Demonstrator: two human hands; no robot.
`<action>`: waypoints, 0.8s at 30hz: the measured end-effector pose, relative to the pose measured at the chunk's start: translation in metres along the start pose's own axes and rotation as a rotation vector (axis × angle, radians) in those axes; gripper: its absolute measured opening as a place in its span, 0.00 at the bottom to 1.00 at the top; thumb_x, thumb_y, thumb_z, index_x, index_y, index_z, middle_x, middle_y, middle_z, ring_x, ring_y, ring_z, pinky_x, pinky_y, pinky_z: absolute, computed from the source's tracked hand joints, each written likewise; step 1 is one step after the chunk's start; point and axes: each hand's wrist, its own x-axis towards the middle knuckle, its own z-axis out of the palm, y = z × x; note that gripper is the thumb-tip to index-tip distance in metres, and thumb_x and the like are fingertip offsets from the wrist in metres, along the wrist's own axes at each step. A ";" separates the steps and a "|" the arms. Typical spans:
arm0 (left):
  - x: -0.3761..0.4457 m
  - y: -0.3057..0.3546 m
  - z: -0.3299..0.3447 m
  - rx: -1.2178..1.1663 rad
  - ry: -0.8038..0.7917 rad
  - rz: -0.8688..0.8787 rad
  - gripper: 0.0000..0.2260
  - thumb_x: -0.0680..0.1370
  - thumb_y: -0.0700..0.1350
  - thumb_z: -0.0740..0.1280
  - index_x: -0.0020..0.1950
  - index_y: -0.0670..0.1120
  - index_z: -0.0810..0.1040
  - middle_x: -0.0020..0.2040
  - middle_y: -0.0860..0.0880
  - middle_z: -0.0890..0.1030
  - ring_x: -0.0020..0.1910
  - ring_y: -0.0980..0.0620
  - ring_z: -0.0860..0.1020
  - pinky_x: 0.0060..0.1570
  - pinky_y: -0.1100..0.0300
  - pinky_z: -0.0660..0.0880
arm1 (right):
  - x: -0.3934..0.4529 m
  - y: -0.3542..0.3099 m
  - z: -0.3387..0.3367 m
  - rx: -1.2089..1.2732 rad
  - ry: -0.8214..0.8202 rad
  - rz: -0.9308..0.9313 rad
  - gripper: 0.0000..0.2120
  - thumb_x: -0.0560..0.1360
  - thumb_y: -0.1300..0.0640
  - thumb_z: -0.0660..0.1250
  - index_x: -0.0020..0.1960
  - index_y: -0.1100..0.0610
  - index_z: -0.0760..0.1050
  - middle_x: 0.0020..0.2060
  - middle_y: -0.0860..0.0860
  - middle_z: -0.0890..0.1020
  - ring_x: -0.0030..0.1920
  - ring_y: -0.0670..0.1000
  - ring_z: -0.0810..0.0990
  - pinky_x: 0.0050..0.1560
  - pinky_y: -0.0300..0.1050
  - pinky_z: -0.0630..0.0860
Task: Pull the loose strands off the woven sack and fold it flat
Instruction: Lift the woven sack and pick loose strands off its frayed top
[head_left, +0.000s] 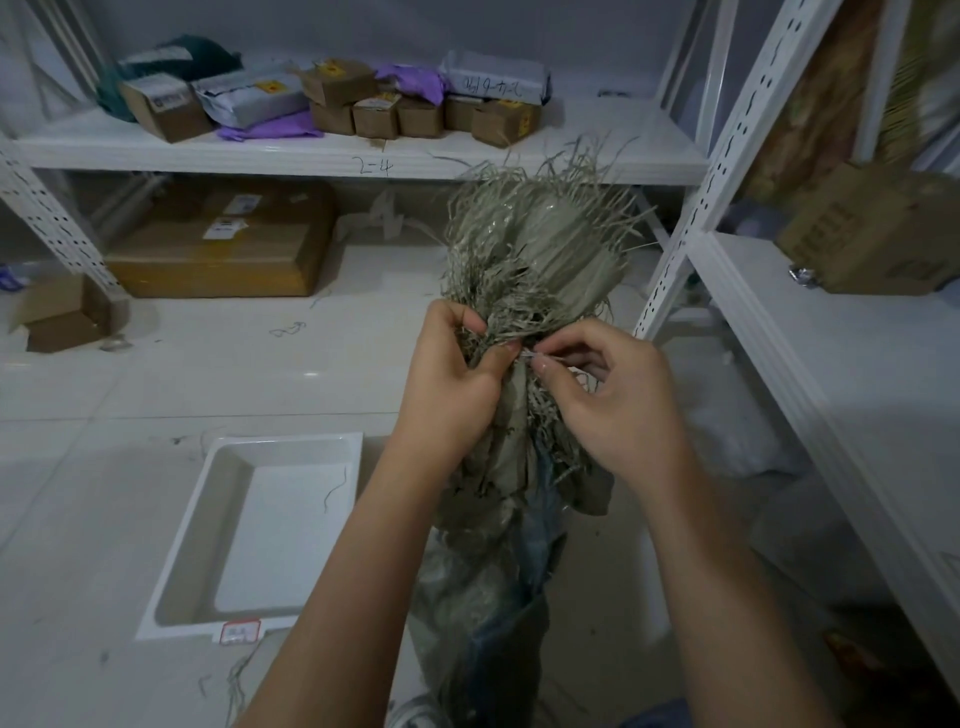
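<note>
A grey-green woven sack (519, 467) hangs bunched and upright in front of me, its lower part trailing to the floor. Its frayed mouth fans out at the top in a thick tuft of loose strands (545, 228). My left hand (457, 384) grips the sack's gathered neck just below the tuft. My right hand (608, 400) is beside it on the right, thumb and forefinger pinched on a thin pale strand at the neck. The two hands almost touch.
A white shallow tray (192, 561) lies on the tiled floor at lower left, with one strand in it. White metal shelving (363, 150) holds small cardboard boxes and parcels behind. A large carton (223, 244) sits under it. Another shelf rack (831, 374) stands close on the right.
</note>
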 end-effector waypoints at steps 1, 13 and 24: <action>0.000 0.000 0.001 -0.002 0.009 0.002 0.15 0.76 0.35 0.65 0.40 0.52 0.63 0.37 0.49 0.73 0.31 0.53 0.72 0.27 0.66 0.68 | 0.000 0.000 0.001 0.013 0.004 0.003 0.06 0.73 0.61 0.69 0.42 0.50 0.76 0.39 0.46 0.81 0.45 0.46 0.80 0.49 0.43 0.79; 0.003 0.002 -0.006 -0.120 0.079 -0.070 0.12 0.76 0.42 0.68 0.42 0.52 0.65 0.44 0.43 0.78 0.43 0.43 0.78 0.44 0.51 0.75 | -0.004 -0.004 -0.005 0.081 0.008 0.017 0.13 0.74 0.61 0.68 0.38 0.44 0.72 0.37 0.41 0.79 0.42 0.43 0.80 0.47 0.36 0.78; 0.000 0.001 0.002 -0.007 -0.157 0.065 0.22 0.69 0.46 0.75 0.53 0.49 0.64 0.56 0.44 0.77 0.56 0.49 0.78 0.57 0.57 0.76 | 0.005 0.008 -0.003 0.087 0.080 0.099 0.16 0.74 0.64 0.65 0.36 0.45 0.68 0.34 0.44 0.77 0.39 0.45 0.79 0.42 0.40 0.77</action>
